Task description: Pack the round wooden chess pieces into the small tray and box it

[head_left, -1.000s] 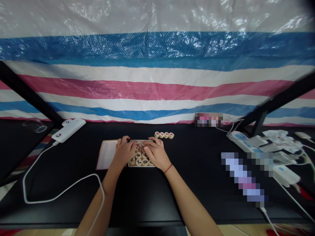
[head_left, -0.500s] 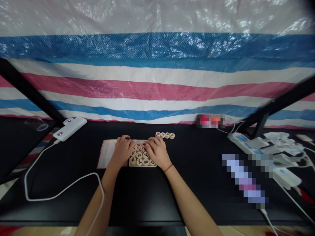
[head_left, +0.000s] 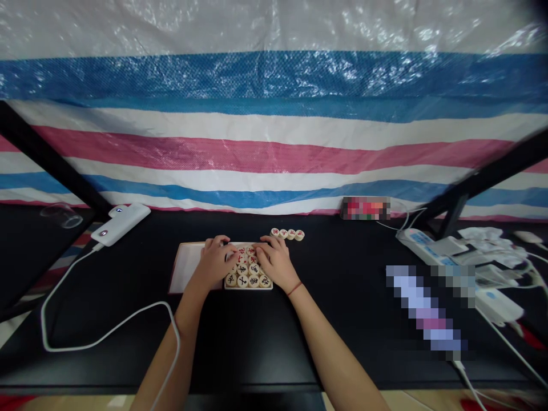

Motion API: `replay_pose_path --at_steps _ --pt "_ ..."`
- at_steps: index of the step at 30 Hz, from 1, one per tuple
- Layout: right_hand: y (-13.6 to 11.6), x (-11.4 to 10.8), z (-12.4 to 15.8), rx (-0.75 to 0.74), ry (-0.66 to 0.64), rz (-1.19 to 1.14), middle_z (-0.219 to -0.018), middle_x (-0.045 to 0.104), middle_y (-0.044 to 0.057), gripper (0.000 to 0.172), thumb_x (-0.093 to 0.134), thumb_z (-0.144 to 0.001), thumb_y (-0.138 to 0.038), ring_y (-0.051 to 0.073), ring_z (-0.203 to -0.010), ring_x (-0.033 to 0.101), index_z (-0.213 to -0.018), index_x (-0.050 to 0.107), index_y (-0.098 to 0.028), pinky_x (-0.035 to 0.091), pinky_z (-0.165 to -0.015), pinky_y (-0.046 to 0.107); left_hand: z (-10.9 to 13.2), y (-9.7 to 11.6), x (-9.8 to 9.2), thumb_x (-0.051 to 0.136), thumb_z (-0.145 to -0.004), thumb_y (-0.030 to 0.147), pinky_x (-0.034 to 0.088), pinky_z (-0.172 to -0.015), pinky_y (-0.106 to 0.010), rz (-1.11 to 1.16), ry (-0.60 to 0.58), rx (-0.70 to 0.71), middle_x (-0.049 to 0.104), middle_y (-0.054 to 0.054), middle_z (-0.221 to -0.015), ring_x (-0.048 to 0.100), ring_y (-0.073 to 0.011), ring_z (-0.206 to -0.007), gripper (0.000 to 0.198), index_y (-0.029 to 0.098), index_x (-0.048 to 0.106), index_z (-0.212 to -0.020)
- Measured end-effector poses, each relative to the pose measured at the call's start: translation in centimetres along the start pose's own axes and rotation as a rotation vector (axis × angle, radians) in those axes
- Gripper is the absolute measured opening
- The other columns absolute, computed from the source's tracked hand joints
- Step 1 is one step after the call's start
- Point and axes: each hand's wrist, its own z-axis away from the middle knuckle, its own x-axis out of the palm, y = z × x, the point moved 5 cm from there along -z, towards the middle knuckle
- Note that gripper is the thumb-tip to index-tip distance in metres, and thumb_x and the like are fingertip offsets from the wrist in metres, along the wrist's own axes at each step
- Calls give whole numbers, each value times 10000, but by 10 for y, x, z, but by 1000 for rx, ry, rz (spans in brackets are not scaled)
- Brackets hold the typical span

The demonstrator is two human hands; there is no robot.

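Note:
A shallow open box [head_left: 248,289] holds rows of round Chinese chess pieces [head_left: 242,269], with black characters toward the front and red ones toward the back. My left hand [head_left: 213,264] lies over the left side of the box, thumb and curved fingers apart at the pieces. On the right side rests my right hand [head_left: 278,261], its thumb over the pieces and its fingers spread along the box's far right corner. Both hands hide some pieces. An empty lid [head_left: 186,265] lies left of the box, partly under my left hand.
Several red-marked pieces [head_left: 291,234] stand in a row behind the box. A white device [head_left: 126,222] with a cable is at left. Power strips [head_left: 422,245], cables and a blurred long object [head_left: 423,311] lie at right. A striped sheet [head_left: 274,154] hangs behind the black table [head_left: 257,342].
My fingers have shifted slightly over the pieces, and my right hand has moved a little outward, showing more of the front right piece. The row behind the box stays put.

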Motion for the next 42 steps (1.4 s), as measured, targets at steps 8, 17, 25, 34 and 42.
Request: replay_pose_path --at_steps 8,17,25,34,42 --pt "-8 0 -32 -56 -246 128 -1189 628 55 256 506 -873 -228 261 -1136 476 -910 758 -255 342 -1004 445 2 10 2 609 -824 393 390 -977 -455 -40 -23 -63 534 -60 -1210 462 -269 -1121 207 257 679 -964" --pt "-18 5 -40 -102 -412 195 -1233 597 58 278 497 -868 -210 270 -1161 471 -994 738 -268 356 -970 435 4 13 0 620 -816 421 393 -952 -440 -74 -39 -105 537 -70 -1208 457 -274 -1133 233 235 665 -948" --pt "-21 6 -44 -232 -288 42 -992 668 65 172 566 -776 -94 213 -942 545 -826 705 -181 397 -876 351 5 11 2 608 -821 432 386 -942 -445 -50 -53 -133 542 -81 -1206 457 -276 -1132 250 227 653 -957" --pt "-30 1 -40 -307 -277 16 -802 687 30 176 582 -734 -53 192 -840 543 -760 688 -192 391 -799 315 5 13 -1 603 -827 433 386 -952 -450 -27 -87 -159 527 -81 -1241 448 -282 -1168 258 219 649 -964" --pt "-23 -22 -35 -176 -182 -63 -850 712 19 125 594 -814 -157 200 -880 583 -848 693 -224 380 -832 349 6 14 -1 580 -847 422 379 -953 -455 -16 -83 -145 535 -67 -1241 446 -278 -1168 229 241 657 -964"
